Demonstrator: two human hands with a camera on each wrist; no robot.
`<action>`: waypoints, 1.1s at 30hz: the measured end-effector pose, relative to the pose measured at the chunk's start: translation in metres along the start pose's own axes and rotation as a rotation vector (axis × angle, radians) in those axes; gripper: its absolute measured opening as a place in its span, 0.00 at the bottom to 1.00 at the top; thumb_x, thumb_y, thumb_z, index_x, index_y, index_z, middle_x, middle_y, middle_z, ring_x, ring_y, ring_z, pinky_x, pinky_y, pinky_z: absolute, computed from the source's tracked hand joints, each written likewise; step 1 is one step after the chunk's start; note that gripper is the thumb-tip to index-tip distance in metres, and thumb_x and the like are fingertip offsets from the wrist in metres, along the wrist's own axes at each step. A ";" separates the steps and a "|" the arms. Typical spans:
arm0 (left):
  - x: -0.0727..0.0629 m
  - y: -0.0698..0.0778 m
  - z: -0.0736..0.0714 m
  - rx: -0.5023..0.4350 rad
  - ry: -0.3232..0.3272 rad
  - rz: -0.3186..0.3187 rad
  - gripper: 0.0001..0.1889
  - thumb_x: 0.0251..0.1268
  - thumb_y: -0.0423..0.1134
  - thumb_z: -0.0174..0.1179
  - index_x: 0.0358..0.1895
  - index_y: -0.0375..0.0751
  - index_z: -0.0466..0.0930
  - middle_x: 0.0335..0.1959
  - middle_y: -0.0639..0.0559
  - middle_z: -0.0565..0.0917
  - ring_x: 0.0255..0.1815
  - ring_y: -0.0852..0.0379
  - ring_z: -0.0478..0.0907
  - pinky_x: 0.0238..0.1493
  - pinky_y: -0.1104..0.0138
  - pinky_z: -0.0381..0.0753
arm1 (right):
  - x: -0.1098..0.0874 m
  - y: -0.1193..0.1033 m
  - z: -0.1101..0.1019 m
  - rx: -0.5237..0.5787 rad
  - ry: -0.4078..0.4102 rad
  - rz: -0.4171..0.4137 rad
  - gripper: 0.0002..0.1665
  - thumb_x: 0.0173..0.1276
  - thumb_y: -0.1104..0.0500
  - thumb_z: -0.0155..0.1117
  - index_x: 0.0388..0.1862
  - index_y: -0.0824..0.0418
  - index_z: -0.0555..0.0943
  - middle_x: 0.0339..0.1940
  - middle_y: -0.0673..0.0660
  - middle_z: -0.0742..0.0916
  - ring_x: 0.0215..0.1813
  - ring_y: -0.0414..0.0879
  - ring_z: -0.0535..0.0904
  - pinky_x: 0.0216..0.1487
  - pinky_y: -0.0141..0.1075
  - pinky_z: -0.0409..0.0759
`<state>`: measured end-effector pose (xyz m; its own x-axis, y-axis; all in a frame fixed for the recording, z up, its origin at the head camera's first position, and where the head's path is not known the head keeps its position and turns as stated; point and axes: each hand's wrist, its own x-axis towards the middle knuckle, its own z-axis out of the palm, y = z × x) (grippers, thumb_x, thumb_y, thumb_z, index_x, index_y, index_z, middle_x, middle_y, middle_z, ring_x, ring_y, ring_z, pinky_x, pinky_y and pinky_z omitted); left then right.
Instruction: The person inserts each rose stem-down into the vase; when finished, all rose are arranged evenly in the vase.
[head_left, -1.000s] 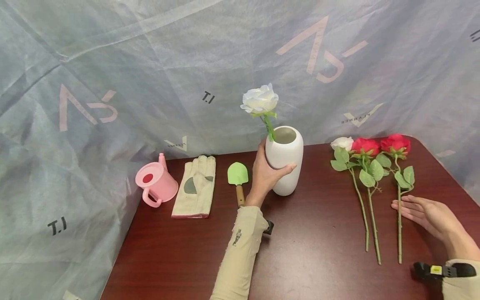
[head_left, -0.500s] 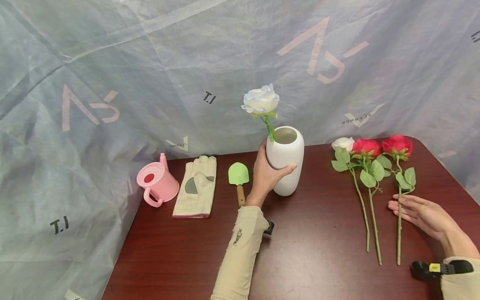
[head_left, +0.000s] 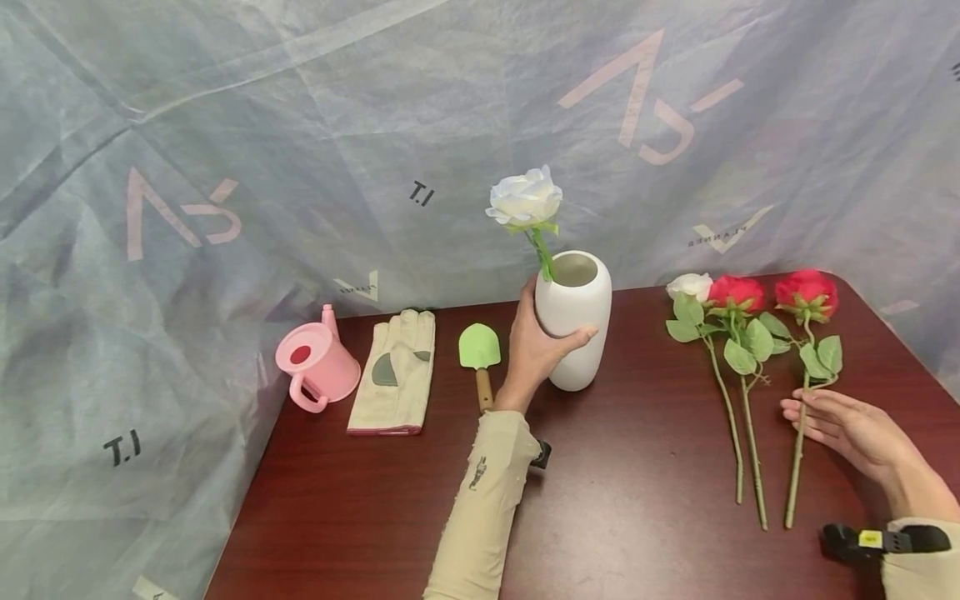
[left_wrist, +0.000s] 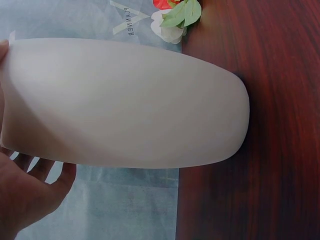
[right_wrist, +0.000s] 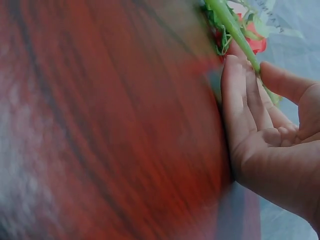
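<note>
White vase [head_left: 576, 307] upright | left fingers [left_wrist: 65, 180] curled round it | red rose [head_left: 807, 293] pointing away | right fingers [right_wrist: 234, 90] pinching its stem [right_wrist: 237, 37]

Reddish-brown table [head_left: 622, 500] | left: pink watering can [head_left: 330, 371], glove [head_left: 392, 396], green trowel [head_left: 479, 347] | middle: white vase [head_left: 583, 304] | right: white rose [head_left: 687, 287], red rose [head_left: 737, 292]

My left hand [head_left: 536, 357] grips the upright white vase [head_left: 574, 307], white rose [head_left: 525, 198] inside; my right hand [head_left: 862, 432] pinches a red rose's stem [head_left: 798, 451]

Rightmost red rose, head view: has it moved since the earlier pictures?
Yes. Against the other red rose, the rightmost red rose has turned: bloom rightward, stem end leftward.
</note>
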<state>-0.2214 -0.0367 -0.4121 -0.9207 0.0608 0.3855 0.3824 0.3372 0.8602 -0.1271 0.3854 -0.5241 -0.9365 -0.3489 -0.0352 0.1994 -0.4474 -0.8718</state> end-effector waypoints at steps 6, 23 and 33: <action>0.000 -0.001 0.000 -0.015 -0.010 0.001 0.50 0.39 0.52 0.75 0.68 0.67 0.53 0.55 0.63 0.71 0.50 0.63 0.72 0.45 0.60 0.75 | 0.000 -0.002 0.000 0.002 0.078 -0.009 0.21 0.75 0.69 0.38 0.48 0.60 0.82 0.44 0.52 0.85 0.45 0.42 0.82 0.43 0.32 0.79; 0.001 0.000 0.002 -0.007 -0.005 0.006 0.51 0.37 0.49 0.76 0.68 0.69 0.53 0.54 0.63 0.72 0.49 0.64 0.72 0.45 0.62 0.75 | 0.002 -0.013 0.023 0.202 0.112 -0.214 0.22 0.72 0.75 0.36 0.47 0.71 0.80 0.40 0.64 0.85 0.45 0.51 0.83 0.45 0.37 0.79; 0.001 -0.001 0.001 -0.008 0.009 0.011 0.51 0.37 0.50 0.76 0.68 0.67 0.54 0.54 0.63 0.72 0.49 0.64 0.72 0.45 0.63 0.75 | 0.022 -0.029 0.050 0.306 0.110 -0.280 0.22 0.71 0.77 0.36 0.50 0.73 0.79 0.43 0.63 0.85 0.45 0.51 0.82 0.45 0.38 0.79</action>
<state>-0.2232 -0.0364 -0.4130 -0.9158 0.0562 0.3978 0.3931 0.3294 0.8585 -0.1394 0.3494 -0.4756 -0.9886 -0.0968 0.1155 -0.0057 -0.7417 -0.6707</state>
